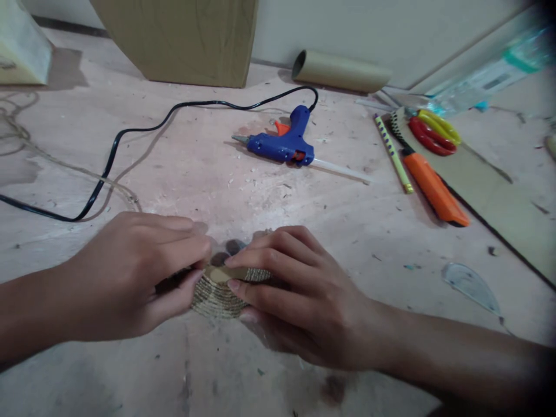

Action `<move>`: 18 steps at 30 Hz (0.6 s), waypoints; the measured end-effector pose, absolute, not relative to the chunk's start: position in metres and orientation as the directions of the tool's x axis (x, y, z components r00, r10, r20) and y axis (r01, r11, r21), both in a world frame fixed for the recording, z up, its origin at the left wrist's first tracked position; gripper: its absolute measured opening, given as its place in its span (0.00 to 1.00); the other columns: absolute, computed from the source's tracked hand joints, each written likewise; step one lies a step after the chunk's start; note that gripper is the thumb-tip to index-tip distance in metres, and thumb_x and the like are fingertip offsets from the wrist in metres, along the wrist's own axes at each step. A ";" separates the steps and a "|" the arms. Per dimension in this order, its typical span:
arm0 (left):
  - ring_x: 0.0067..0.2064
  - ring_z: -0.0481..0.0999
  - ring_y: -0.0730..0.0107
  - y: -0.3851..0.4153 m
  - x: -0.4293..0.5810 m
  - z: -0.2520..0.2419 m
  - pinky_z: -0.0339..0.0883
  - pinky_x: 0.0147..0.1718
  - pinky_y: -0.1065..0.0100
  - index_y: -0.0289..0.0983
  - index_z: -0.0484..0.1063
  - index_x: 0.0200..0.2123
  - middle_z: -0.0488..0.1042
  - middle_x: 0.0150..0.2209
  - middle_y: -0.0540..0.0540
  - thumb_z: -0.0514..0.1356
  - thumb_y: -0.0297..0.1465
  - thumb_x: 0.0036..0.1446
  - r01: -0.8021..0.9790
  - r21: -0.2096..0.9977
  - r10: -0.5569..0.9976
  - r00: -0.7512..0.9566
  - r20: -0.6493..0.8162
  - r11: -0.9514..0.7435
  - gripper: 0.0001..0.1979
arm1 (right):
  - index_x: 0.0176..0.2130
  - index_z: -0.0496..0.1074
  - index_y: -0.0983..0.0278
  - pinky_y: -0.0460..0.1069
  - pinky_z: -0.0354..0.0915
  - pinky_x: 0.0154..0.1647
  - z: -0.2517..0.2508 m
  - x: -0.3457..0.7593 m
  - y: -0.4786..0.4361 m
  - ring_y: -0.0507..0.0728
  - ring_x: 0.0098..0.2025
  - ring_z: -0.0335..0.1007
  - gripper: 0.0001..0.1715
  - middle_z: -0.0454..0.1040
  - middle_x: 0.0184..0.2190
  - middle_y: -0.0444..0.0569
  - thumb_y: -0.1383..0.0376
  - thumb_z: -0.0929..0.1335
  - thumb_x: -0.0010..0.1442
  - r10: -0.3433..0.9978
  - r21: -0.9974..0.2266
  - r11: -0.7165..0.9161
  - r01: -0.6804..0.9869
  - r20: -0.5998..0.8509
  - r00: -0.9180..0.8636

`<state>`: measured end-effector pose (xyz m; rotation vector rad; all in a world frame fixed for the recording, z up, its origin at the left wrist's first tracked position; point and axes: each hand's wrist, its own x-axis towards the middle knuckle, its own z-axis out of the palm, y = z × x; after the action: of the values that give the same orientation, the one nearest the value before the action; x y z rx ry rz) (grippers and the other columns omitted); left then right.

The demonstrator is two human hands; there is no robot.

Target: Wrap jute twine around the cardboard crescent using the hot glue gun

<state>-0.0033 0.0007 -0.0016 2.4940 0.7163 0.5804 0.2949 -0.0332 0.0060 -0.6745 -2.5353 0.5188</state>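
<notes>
Between my hands is a small cardboard piece (219,274) whose curved lower side is covered with rows of beige twine (217,300). My left hand (143,272) is closed, its thumb and fingers pinching at the left end of this piece; the exact grip spot is hidden. My right hand (304,295) curls round the right end, fingertips pressing on the cardboard and twine rows. Two dark round discs (220,258) show just behind the cardboard, partly covered by my fingers. A loose strand of twine (78,168) runs from the left toward my left hand.
A blue glue gun (278,145) with a black cord (117,139) lies beyond my hands. To the right are a patterned pencil (393,153), an orange cutter (434,188), scissors (434,133) and a cardboard strip (490,179). A cardboard tube (343,72) and plastic bottle (486,78) lie behind.
</notes>
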 end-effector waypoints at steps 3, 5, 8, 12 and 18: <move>0.30 0.68 0.69 0.001 -0.003 -0.002 0.57 0.31 0.63 0.42 0.66 0.39 0.70 0.31 0.54 0.57 0.27 0.78 0.369 0.560 0.581 0.771 0.262 -0.742 0.10 | 0.56 0.78 0.66 0.60 0.70 0.62 0.006 0.294 -0.033 0.61 0.57 0.78 0.09 0.87 0.58 0.54 0.63 0.71 0.83 0.546 -0.462 0.809 0.364 0.360 -0.756; 0.30 0.68 0.69 0.001 -0.003 -0.002 0.57 0.31 0.62 0.42 0.66 0.39 0.70 0.31 0.54 0.56 0.27 0.78 0.372 0.564 0.585 0.769 0.258 -0.738 0.10 | 0.58 0.76 0.65 0.59 0.70 0.60 0.005 0.293 -0.034 0.60 0.56 0.79 0.11 0.87 0.56 0.54 0.61 0.70 0.84 0.561 -0.465 0.801 0.377 0.363 -0.744; 0.30 0.68 0.68 0.001 -0.004 -0.001 0.57 0.30 0.62 0.43 0.65 0.38 0.70 0.30 0.54 0.56 0.27 0.78 0.373 0.561 0.584 0.770 0.257 -0.739 0.11 | 0.53 0.76 0.64 0.59 0.69 0.58 0.004 0.292 -0.034 0.60 0.55 0.80 0.07 0.87 0.57 0.54 0.62 0.70 0.84 0.566 -0.469 0.795 0.384 0.345 -0.749; 0.31 0.69 0.66 0.001 -0.004 0.001 0.58 0.30 0.61 0.43 0.68 0.40 0.72 0.31 0.53 0.56 0.28 0.77 0.332 0.573 0.547 0.797 0.254 -0.749 0.09 | 0.51 0.76 0.64 0.60 0.69 0.58 0.004 0.293 -0.035 0.61 0.56 0.78 0.08 0.86 0.58 0.54 0.62 0.70 0.84 0.546 -0.453 0.811 0.370 0.358 -0.758; 0.36 0.74 0.62 0.001 -0.004 0.003 0.66 0.36 0.58 0.43 0.74 0.47 0.79 0.36 0.50 0.54 0.32 0.84 0.322 0.446 0.489 0.807 0.330 -0.835 0.10 | 0.56 0.72 0.62 0.57 0.67 0.49 0.006 0.294 -0.034 0.59 0.47 0.78 0.13 0.86 0.49 0.50 0.56 0.73 0.82 0.604 -0.486 0.773 0.408 0.365 -0.709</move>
<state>-0.0037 0.0014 0.0034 2.6221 0.6123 0.6222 0.2941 -0.0338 0.0062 -0.7574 -2.4511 0.5105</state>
